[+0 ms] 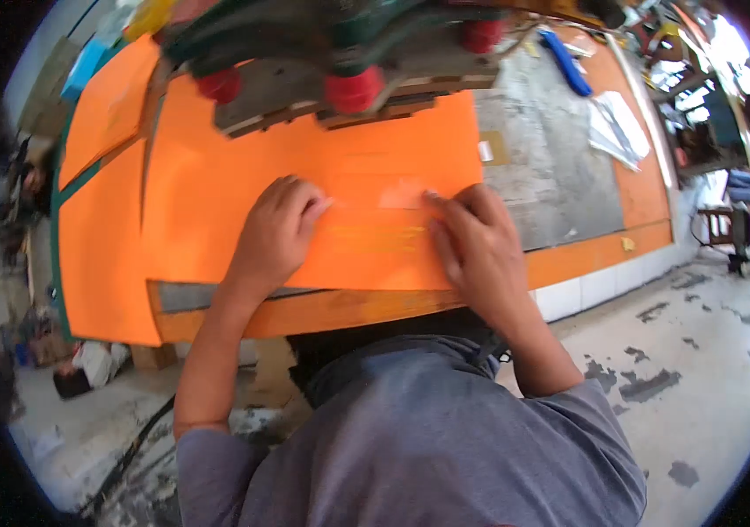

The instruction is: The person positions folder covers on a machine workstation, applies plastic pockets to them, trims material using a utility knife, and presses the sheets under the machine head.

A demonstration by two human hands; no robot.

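A large orange sheet (217,193) lies on the worktable under both hands. Across its near middle runs a thin clear strip (397,195), which looks like tape, faintly shiny against the orange. At the strip's left end my left hand (285,224) is closed, thumb and forefinger pinched together. My right hand (480,241) has curled fingers, with the fingertips at the strip's right end; its thumb bends down toward the sheet. Between the hands, a yellowish marked patch (379,237) shows on the orange surface.
Over the far part of the sheet hangs a dark green machine head (348,39) with red fittings (353,90). More orange sheets (102,237) lie to the left. At right are a grey metal plate (559,167), a blue-handled tool (565,63) and a clear plastic bag (618,132).
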